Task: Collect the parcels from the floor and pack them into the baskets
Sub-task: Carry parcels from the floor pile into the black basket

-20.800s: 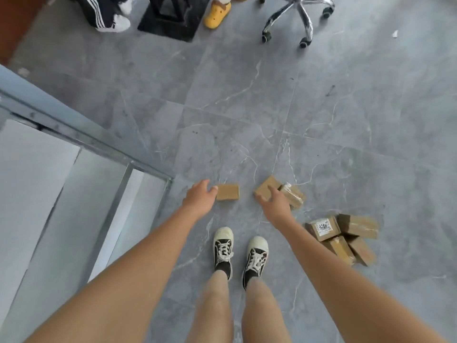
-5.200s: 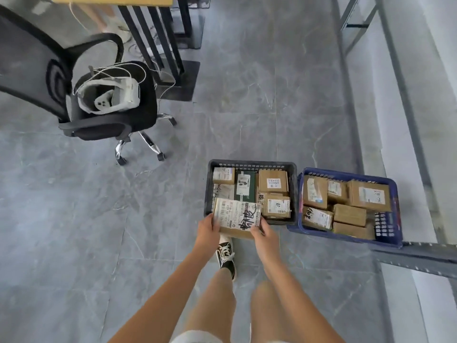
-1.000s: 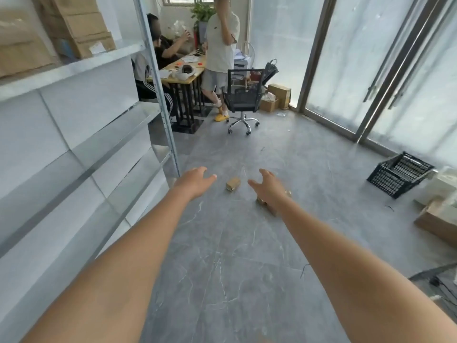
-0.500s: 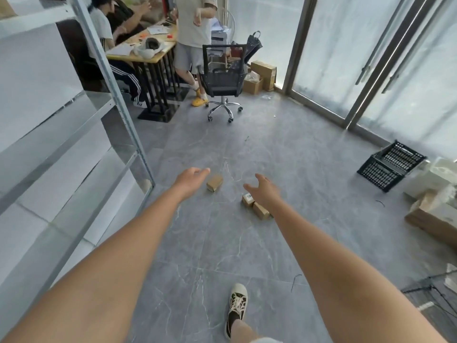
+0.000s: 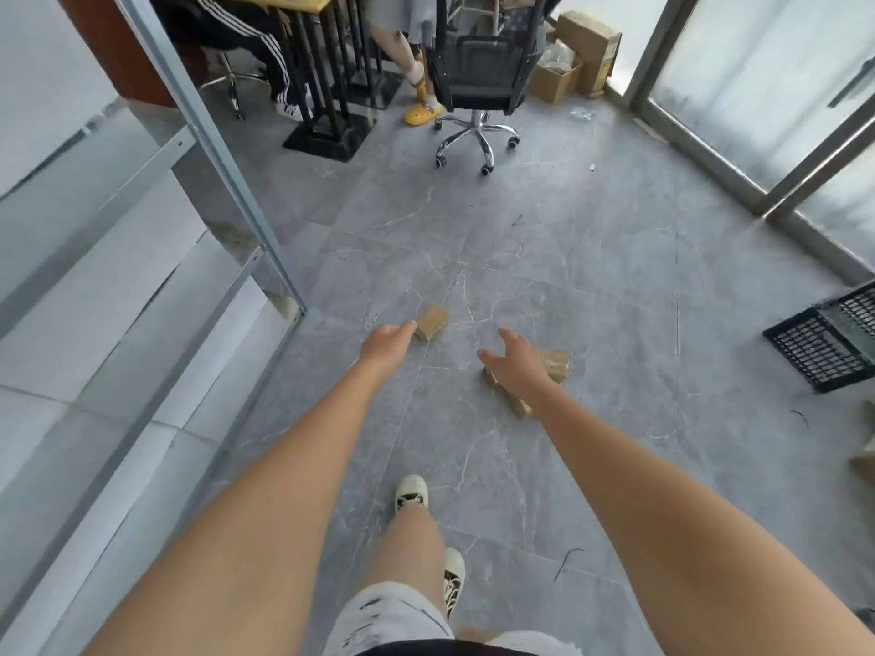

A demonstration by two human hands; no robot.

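A small brown cardboard parcel point(image 5: 431, 321) lies alone on the grey tiled floor. My left hand point(image 5: 384, 346) reaches out just left of it, fingers loose and holding nothing. A cluster of small brown parcels point(image 5: 554, 363) lies to the right, partly hidden behind my right hand point(image 5: 517, 360), which is stretched over them with fingers spread and empty. One more parcel of that cluster point(image 5: 518, 405) shows beside my right wrist. The filled baskets are out of view.
Metal shelving point(image 5: 208, 134) runs along the left. An empty black basket point(image 5: 824, 345) lies tilted at the right edge. An office chair point(image 5: 478, 82), a desk with seated and standing people, cardboard boxes point(image 5: 584, 49) and glass doors are at the back.
I have stepped closer and my head has tilted down, so the parcels sit nearer. Both hands stay outstretched and empty, now almost at the parcels.
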